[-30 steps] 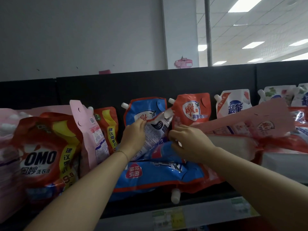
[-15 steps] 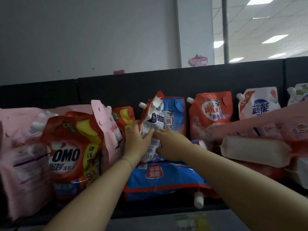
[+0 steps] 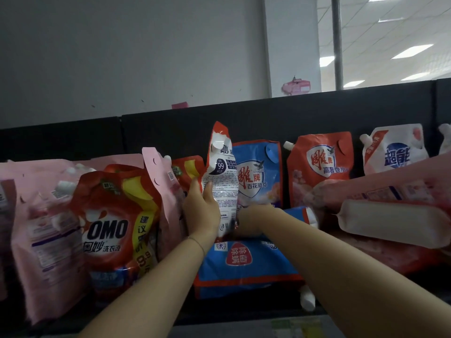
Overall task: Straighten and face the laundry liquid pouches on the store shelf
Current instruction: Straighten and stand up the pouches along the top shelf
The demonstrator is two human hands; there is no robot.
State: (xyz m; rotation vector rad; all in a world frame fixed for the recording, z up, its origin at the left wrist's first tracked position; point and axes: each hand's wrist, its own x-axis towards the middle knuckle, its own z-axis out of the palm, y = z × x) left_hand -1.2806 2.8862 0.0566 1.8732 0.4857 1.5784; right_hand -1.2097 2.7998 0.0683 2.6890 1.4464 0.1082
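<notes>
My left hand (image 3: 200, 211) grips a white-backed pouch with red edges (image 3: 222, 176), which stands upright with its printed back facing me. My right hand (image 3: 251, 219) holds the same pouch low on its right side. Behind it stands a blue pouch (image 3: 260, 174) facing forward. A blue pouch (image 3: 244, 264) lies flat and upside down under my hands, its white spout (image 3: 307, 300) hanging over the shelf edge. A red OMO pouch (image 3: 112, 230) stands to the left, beside pink pouches (image 3: 48, 235).
An orange-red pouch (image 3: 319, 167) and a white pouch (image 3: 395, 152) stand at the back right. Pink and red pouches (image 3: 390, 215) lie toppled on the right. A black back panel (image 3: 244, 123) runs behind the shelf. The shelf's front rail (image 3: 244, 330) carries price labels.
The white-backed pouch has gone from lying slanted across the blue pouches to standing upright. My right hand slid from its upper part down to its base. The camera shifted left.
</notes>
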